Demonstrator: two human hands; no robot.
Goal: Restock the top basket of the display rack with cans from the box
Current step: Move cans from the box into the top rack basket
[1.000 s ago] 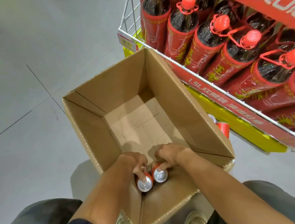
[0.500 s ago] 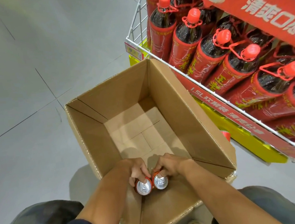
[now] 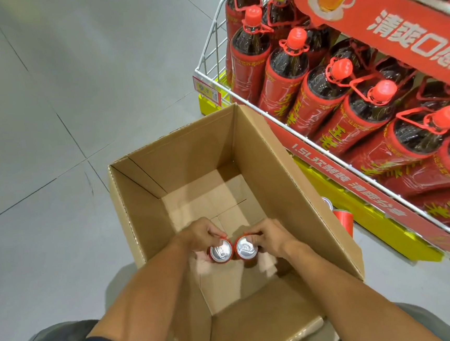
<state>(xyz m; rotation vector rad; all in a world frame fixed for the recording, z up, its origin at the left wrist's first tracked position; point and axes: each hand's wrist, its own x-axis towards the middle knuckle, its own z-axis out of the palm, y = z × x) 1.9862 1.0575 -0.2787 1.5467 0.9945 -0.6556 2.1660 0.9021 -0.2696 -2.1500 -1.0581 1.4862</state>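
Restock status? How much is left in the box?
Mostly done, by the look of it: the box floor is bare apart from two cans. In hand: left hand grips the left can, right hand the right can, both upright. Left: lift both up to the top basket, which is out of view.

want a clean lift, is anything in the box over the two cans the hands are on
Nothing visible does. The left hand grips the left can, the right hand the right can, and the box is open above them. The top basket's approach cannot be judged.
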